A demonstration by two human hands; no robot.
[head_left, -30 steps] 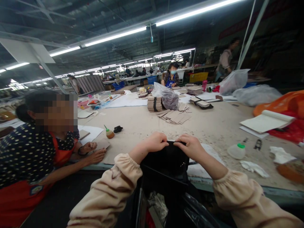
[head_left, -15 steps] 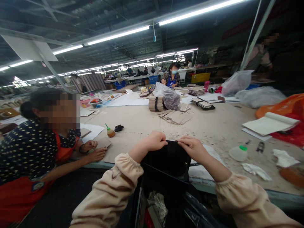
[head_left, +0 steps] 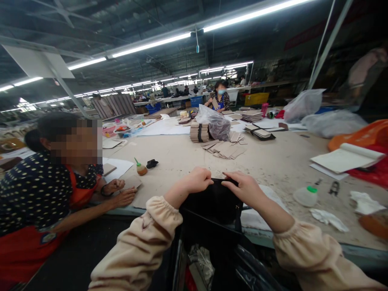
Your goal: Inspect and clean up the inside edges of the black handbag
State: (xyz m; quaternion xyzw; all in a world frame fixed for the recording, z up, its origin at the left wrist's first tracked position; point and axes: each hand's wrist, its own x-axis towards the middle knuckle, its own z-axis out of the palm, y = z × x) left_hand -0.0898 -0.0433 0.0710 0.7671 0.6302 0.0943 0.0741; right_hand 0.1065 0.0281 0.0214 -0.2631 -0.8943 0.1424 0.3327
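Observation:
A black bag [head_left: 209, 204] with a smooth, dark surface leans at the table's front edge before me. My left hand [head_left: 198, 180] is closed on its upper rim, with thumb and fingers pinched together. At the same rim, a little to the right, my right hand [head_left: 242, 186] has its thumb on the near side and its fingertips over the far side. The bag's rim runs between them, and only a short stretch of it shows between my two hands. A small metal piece glints on the bag's right side. Its lower part is lost in shadow.
A co-worker [head_left: 45, 178] leans on the table at left. A green-tipped glue bottle [head_left: 141, 168] stands near them. Stacked tan pieces [head_left: 199, 132] lie ahead. At right are a white bottle [head_left: 305, 196], small snips [head_left: 334, 188], crumpled tissue [head_left: 329, 219] and a notepad [head_left: 345, 157].
My right hand has slid left along the bag's rim, nearer my left hand, and its thumb and fingertips have parted somewhat. My left hand stays put. A person at far right has moved.

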